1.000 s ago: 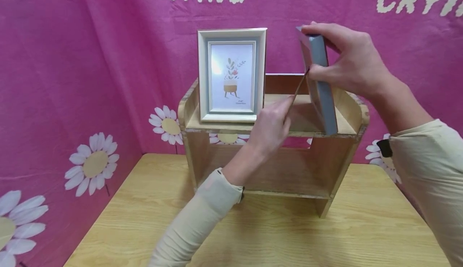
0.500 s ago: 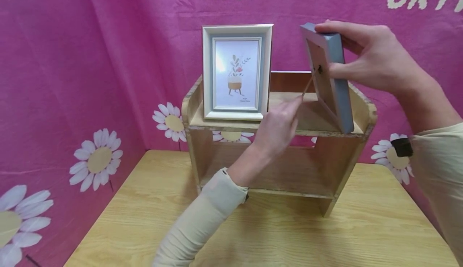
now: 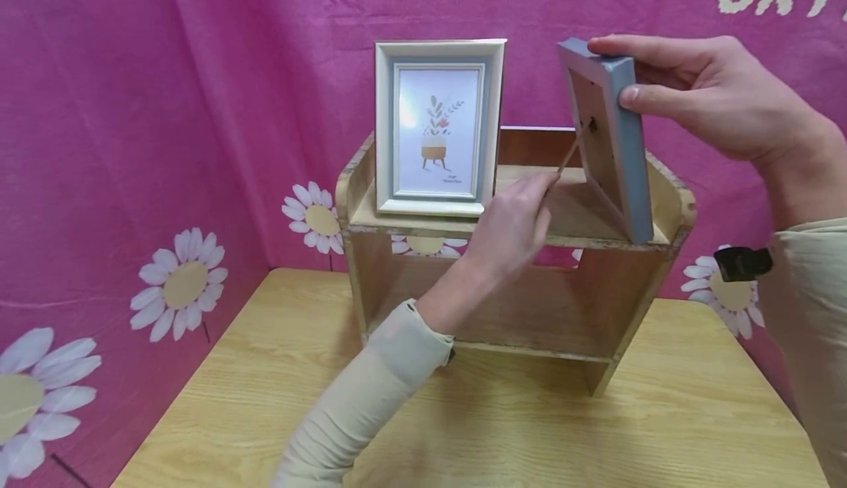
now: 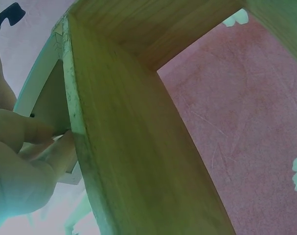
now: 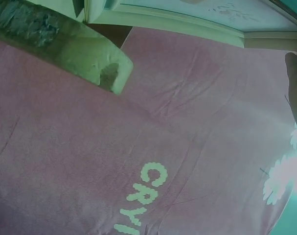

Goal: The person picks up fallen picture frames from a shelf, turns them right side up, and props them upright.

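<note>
In the head view, my right hand grips a blue-grey picture frame by its upper corner, fingers on the top edge and thumb on the side. The frame tilts, its brown back turned to the left, and its lower corner is at the shelf's front edge. My left hand pinches a thin brown stand leg reaching to a small dark fitting on that back. The left wrist view shows the left fingers close to the frame's back. In the right wrist view, the frame's front has a cream border.
A second picture frame, cream-edged with a plant picture, stands upright on the top left of the wooden shelf unit. The unit stands on a wood-grain table. A pink cloth with daisies and lettering hangs behind and at the left.
The blue-grey frame has shifted right and turned, showing more of its back. My right thumb now lies higher on its side. The head view has shifted slightly.
</note>
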The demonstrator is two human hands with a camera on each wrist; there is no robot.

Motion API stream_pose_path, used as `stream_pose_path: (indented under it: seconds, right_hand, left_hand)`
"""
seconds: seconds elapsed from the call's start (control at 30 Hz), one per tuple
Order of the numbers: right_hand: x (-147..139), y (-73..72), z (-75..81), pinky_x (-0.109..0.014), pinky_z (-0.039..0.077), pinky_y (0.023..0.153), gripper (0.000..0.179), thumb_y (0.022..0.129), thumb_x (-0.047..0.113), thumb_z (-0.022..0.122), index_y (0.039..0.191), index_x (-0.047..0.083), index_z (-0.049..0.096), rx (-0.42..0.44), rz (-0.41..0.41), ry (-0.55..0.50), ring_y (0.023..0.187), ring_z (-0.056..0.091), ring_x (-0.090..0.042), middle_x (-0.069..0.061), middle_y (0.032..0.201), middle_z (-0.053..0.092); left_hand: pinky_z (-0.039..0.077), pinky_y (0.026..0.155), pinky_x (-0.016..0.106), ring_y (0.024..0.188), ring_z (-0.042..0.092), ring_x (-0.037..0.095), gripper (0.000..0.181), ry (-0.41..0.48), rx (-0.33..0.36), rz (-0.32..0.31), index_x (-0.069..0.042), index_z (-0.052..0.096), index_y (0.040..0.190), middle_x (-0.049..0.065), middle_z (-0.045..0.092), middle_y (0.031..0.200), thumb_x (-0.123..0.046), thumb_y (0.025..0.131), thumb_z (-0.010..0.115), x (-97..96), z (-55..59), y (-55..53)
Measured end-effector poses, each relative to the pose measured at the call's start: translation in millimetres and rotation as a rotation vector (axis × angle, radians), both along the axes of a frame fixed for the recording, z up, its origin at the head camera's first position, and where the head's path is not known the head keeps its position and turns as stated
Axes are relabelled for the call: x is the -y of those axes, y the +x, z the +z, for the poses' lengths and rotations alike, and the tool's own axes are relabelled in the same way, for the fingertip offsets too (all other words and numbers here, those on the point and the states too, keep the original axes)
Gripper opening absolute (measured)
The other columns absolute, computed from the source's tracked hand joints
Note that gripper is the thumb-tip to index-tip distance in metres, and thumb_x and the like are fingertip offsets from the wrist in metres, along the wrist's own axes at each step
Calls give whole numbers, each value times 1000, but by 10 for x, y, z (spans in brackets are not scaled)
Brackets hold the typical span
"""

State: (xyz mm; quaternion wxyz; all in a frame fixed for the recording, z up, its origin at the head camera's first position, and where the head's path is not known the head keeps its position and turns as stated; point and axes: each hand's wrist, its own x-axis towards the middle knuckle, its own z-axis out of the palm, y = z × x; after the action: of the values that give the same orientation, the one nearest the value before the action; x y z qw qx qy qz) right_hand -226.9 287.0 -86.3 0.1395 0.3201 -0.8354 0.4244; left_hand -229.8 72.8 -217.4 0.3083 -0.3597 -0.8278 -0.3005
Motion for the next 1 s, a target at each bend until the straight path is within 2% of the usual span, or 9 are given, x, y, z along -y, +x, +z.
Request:
stream_pose_path:
  seconds: [0.27,0.5,0.7,0.9,1.0]
  right_hand:
    - [84,14,6,-10,47,90,47,96,-3,57,141,10,56,-25,53,-22,114,59,-9,0,130,63]
    - [125,22,3,-9,48,89,43,97,1,59,139,11,59,-38,17,-22,112,58,-10,-1,129,62]
    - [179,-1,-8,-10,49,89,39,96,-2,59,133,7,63,-77,46,-72,111,59,-10,-2,124,63]
    - [220,-18,-32,-11,49,87,36,95,-2,60,129,6,66,-94,48,-110,105,58,-11,-4,123,63]
    - [216,-8,-48,-9,48,87,36,94,-2,62,128,7,67,-104,19,-108,104,58,-9,-1,123,63]
  left_hand:
    - [51,95,21,114,66,23,32,1,9,44,1,60,125,12,69,122,6,94,54,-19,57,-8]
    - [56,87,23,101,70,21,23,1,47,92,-1,61,118,11,72,109,2,96,55,-54,97,-29]
    - [57,80,24,91,70,19,18,-2,60,122,-1,60,114,10,71,98,1,98,52,-92,110,-58]
    - [58,77,25,89,70,20,16,10,93,159,-3,59,113,9,71,95,-1,99,52,-133,107,-68]
    - [58,77,23,89,69,19,17,9,123,171,-4,58,115,9,71,95,-2,99,55,-176,97,-58]
